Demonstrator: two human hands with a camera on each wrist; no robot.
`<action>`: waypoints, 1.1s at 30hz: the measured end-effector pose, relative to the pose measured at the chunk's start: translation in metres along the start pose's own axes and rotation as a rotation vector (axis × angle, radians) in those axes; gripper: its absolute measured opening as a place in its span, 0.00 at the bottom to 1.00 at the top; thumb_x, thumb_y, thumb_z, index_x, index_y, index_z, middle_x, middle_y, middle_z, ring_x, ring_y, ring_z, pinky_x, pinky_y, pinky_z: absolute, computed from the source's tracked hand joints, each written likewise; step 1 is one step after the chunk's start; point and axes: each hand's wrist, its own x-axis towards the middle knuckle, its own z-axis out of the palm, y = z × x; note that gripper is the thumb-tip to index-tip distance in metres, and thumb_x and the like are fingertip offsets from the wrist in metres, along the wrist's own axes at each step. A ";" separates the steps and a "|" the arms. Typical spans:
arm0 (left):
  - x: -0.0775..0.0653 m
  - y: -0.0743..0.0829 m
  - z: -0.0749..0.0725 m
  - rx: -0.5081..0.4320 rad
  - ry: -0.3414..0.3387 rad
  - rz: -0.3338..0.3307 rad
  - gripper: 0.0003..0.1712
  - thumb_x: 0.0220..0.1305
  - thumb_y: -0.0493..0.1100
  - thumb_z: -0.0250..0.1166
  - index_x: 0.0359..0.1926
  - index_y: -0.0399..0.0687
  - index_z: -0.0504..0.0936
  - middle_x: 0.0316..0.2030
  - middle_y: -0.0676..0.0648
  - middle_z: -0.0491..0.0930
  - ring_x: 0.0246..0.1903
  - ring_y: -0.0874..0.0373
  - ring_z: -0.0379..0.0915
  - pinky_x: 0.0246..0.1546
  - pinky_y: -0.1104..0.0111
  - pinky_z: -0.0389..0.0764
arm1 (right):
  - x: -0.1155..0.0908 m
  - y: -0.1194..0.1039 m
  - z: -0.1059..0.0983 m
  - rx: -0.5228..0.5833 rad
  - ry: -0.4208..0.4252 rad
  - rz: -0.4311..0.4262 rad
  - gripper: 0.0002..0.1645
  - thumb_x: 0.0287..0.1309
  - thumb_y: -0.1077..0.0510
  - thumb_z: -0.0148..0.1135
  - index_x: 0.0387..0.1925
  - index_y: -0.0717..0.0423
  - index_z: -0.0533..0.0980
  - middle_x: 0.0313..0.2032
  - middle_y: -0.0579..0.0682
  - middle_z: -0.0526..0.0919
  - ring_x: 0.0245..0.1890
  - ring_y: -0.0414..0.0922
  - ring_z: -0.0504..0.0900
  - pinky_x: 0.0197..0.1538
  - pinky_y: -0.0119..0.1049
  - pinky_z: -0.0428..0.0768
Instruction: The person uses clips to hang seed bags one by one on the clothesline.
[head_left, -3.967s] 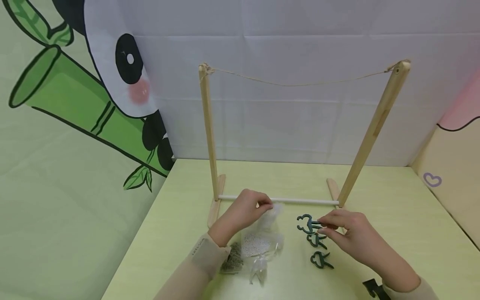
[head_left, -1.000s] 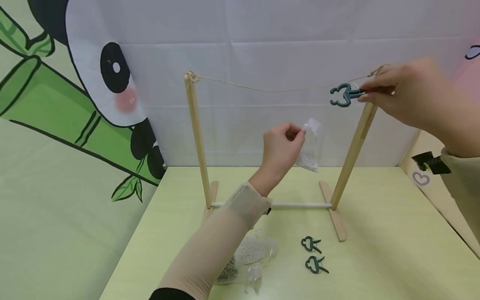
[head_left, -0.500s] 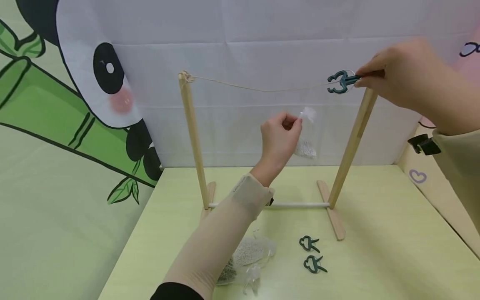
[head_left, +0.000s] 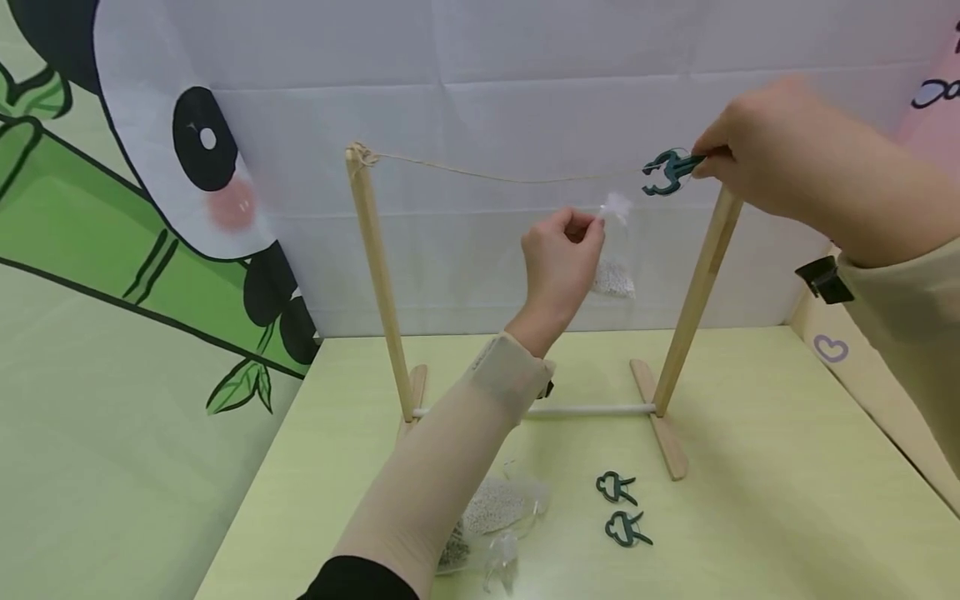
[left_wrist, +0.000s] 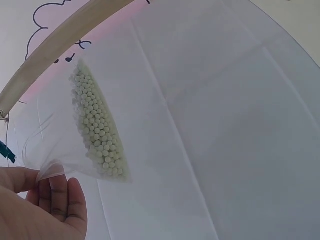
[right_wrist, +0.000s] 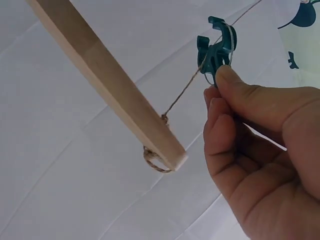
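A dark green spring clip [head_left: 667, 172] is pinched by its handles in my right hand [head_left: 780, 158], its jaws spread. It is level with the twine [head_left: 517, 179] near the right post; the right wrist view shows the clip [right_wrist: 218, 45] in front of the twine [right_wrist: 187, 86]. Whether they touch I cannot tell. My left hand [head_left: 562, 267] pinches the top edge of a clear plastic bag [head_left: 617, 250] below the twine. Small white beads [left_wrist: 97, 125] fill the bag's lower part in the left wrist view.
Two wooden posts [head_left: 379, 283] joined by a white rod [head_left: 592, 410] stand on the yellow table [head_left: 555, 450]. Two more green clips [head_left: 626, 528] lie at the front. Several bead bags [head_left: 495, 505] lie beside my left forearm. A white cloth [head_left: 480, 108] hangs behind.
From the table, my right hand has lifted a clip to the twine, and my left hand a bag of beads. Lately the clip has shifted slightly left and the bag slightly up.
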 end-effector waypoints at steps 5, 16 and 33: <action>0.002 0.002 -0.002 -0.022 0.012 -0.003 0.06 0.67 0.35 0.68 0.32 0.39 0.87 0.25 0.50 0.82 0.26 0.61 0.77 0.30 0.75 0.78 | 0.004 -0.007 0.000 0.006 -0.045 0.005 0.05 0.62 0.69 0.67 0.35 0.71 0.86 0.34 0.65 0.86 0.27 0.53 0.79 0.27 0.45 0.76; 0.002 0.005 0.001 -0.066 0.029 0.012 0.06 0.68 0.36 0.68 0.33 0.37 0.87 0.26 0.50 0.82 0.26 0.62 0.77 0.31 0.74 0.79 | 0.011 -0.009 0.006 0.030 -0.095 0.005 0.04 0.59 0.68 0.71 0.33 0.69 0.87 0.31 0.61 0.85 0.24 0.50 0.77 0.24 0.41 0.75; 0.002 0.009 0.002 -0.109 0.008 0.030 0.07 0.70 0.38 0.67 0.37 0.37 0.87 0.29 0.52 0.83 0.29 0.63 0.78 0.32 0.73 0.80 | 0.016 -0.008 0.004 0.069 -0.177 0.066 0.05 0.61 0.66 0.70 0.34 0.68 0.87 0.28 0.57 0.85 0.25 0.50 0.79 0.27 0.43 0.80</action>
